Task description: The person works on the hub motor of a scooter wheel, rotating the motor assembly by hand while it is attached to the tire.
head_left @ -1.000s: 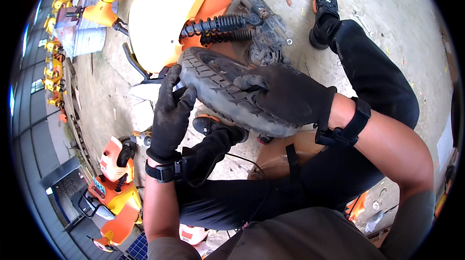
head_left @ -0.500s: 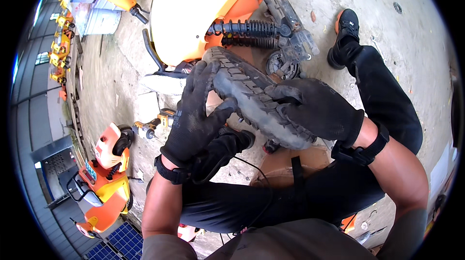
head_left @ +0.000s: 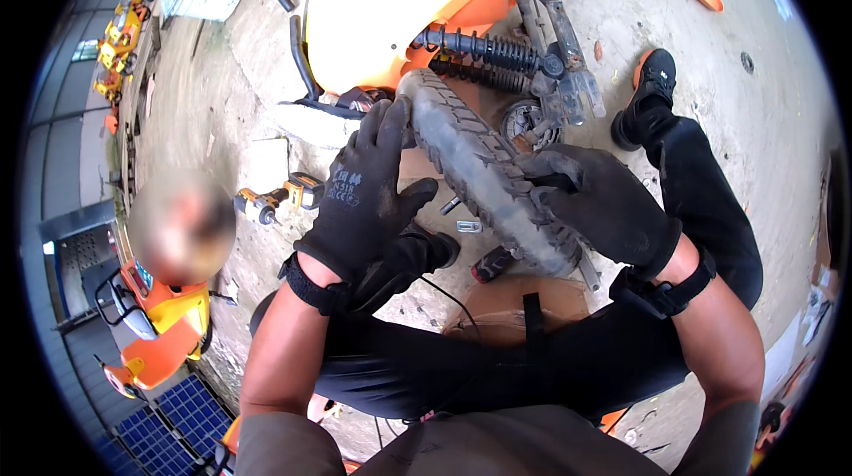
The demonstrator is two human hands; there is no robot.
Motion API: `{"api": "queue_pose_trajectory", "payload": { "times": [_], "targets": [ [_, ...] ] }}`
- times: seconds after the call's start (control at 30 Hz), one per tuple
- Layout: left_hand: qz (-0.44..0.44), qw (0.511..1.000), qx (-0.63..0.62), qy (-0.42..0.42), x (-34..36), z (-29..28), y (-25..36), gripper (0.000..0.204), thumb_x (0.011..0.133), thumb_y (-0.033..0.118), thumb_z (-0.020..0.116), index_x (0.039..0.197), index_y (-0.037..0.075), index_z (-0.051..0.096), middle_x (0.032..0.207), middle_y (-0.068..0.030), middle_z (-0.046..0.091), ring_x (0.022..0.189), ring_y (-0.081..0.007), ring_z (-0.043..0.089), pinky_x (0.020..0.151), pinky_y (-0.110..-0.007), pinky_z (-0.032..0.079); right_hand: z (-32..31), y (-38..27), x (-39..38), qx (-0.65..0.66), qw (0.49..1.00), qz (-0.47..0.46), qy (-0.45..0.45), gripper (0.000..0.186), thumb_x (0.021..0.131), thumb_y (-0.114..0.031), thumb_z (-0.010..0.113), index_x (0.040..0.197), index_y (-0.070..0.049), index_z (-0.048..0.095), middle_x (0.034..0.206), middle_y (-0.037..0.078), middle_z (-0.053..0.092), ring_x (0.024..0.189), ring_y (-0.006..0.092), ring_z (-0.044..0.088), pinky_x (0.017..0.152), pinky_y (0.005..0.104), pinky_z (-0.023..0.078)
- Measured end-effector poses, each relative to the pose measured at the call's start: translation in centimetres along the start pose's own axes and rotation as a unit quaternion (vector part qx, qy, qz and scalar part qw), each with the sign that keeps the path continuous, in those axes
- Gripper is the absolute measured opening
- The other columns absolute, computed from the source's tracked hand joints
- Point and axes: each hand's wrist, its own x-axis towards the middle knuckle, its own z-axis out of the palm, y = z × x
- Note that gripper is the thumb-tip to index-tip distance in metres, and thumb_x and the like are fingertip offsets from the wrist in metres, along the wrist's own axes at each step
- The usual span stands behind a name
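Head view is showing, at far left, a yellow and orange scooter (head_left: 176, 314), its front part being covered by a blur. To the right of it, a yellow and black cordless drill (head_left: 282, 196) is lying on the concrete floor (head_left: 182, 112). Next, the left hand (head_left: 362, 196), in black glove, is reaching upward with its fingers almost straight and side by side, and the thumb is standing well away from them. Its fingertips are reaching the upper left edge of the black tyre (head_left: 479, 170); whether they are pressing on it, I cannot tell. This tyre is leaning in the middle, between the two hands, just below the coil springs (head_left: 486, 48) of a vehicle. The right hand (head_left: 612, 205), also gloved, is resting on the right side of the tread with bent fingers; how firmly they are gripping, I cannot tell. Further right, a black shoe (head_left: 652, 90) is standing on the floor, and a small dark ring (head_left: 746, 62) is lying beyond it
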Motion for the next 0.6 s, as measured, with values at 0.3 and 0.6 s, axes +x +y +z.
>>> {"api": "queue_pose_trajectory", "payload": {
  "times": [0.3, 0.6],
  "targets": [
    [-0.034, 0.999, 0.021, -0.031, -0.4, 0.5, -0.1, 0.062, 0.088, 0.032, 0.072, 0.132, -0.006, 0.049, 0.115, -0.0267, 0.062, 0.106, -0.0442, 0.061, 0.088, -0.05, 0.051, 0.6, -2.2, -0.3, 0.105, 0.993, 0.051, -0.03, 0.04, 0.091, -0.01, 0.072, 0.126, 0.005, 0.062, 0.107, 0.012, 0.072, 0.096, 0.014, 0.067, 0.088, 0.0295, 0.053],
    [0.0, 0.996, 0.003, -0.088, -2.1, 2.3, 1.0, 0.049, 0.084, 0.028, 0.075, 0.119, 0.0, 0.056, 0.104, -0.0181, 0.065, 0.098, -0.0371, 0.066, 0.081, -0.046, 0.054, 0.8, -1.9, 0.0, 0.14, 0.986, 0.084, -0.023, 0.037, 0.094, -0.003, 0.069, 0.128, 0.005, 0.06, 0.111, 0.007, 0.07, 0.099, 0.0098, 0.064, 0.087, 0.0256, 0.052]
  ]
}}
